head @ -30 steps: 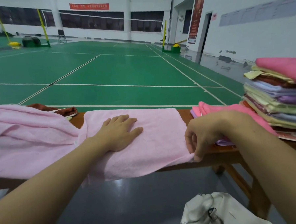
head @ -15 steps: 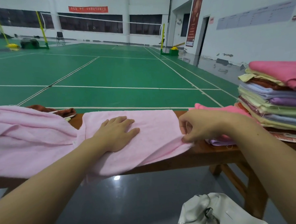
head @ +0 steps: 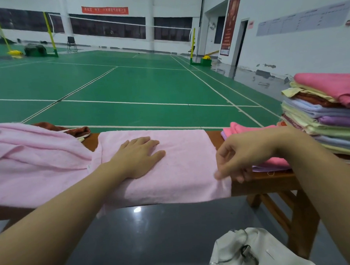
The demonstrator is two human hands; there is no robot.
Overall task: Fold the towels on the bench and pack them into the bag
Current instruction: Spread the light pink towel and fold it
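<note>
Left hand (head: 137, 155) flat, fingers straight, pressing pink towel (head: 184, 168) onto bench (head: 262, 185). Right hand (head: 241, 156), half a second ago pinching towel's right edge, now at near-right corner; fingers curled, grip blurred, cannot tell. Judgement: next fold being set up. Bag (head: 255, 251) below right hand.

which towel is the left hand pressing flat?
The light pink towel spread across the wooden bench, under the left hand. The bunched light pink towel beside it and the stacked ones lie untouched.
</note>
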